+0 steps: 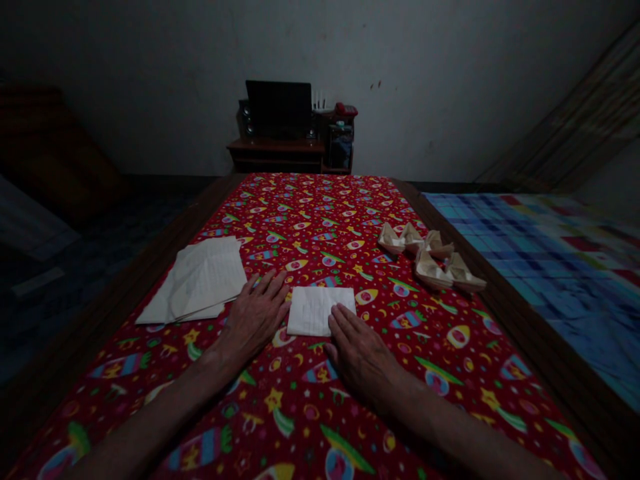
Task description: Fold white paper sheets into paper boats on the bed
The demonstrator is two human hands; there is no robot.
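Observation:
A folded sheet of paper [311, 312] lies flat on the red patterned cloth in front of me. The fingers of my right hand [357, 350] rest stretched out on its right edge. Just left of that sheet, my left hand [259, 308] lies flat on the cloth, fingers spread and holding nothing. Its fingers also reach close to a loose stack of paper sheets [205, 277] on the left. Folded paper boats [435, 270] stand grouped at the right, apart from both hands.
The red cloth [320, 207] covers a surface with dark wooden edges [500, 307]. Beyond its far end, a monitor [280, 107] with speakers and a red telephone [346, 109] stand on a desk [277, 150]. Blue checked bedding [530, 247] lies to the right.

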